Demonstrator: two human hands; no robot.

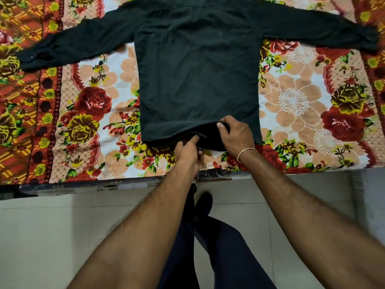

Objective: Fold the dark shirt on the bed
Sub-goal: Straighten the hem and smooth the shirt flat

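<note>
The dark shirt lies flat on the bed, back side up, collar at the far end. Both long sleeves are spread out, one to the left and one to the right. My left hand pinches the lower layer of the hem at the near middle. My right hand, with a thread band on the wrist, grips the upper layer of the hem and lifts it a little, so the dark inside shows.
The bed carries a floral sheet in red, orange and white. Its near edge runs across the frame just below my hands. Below it are a pale tiled floor and my legs in dark trousers.
</note>
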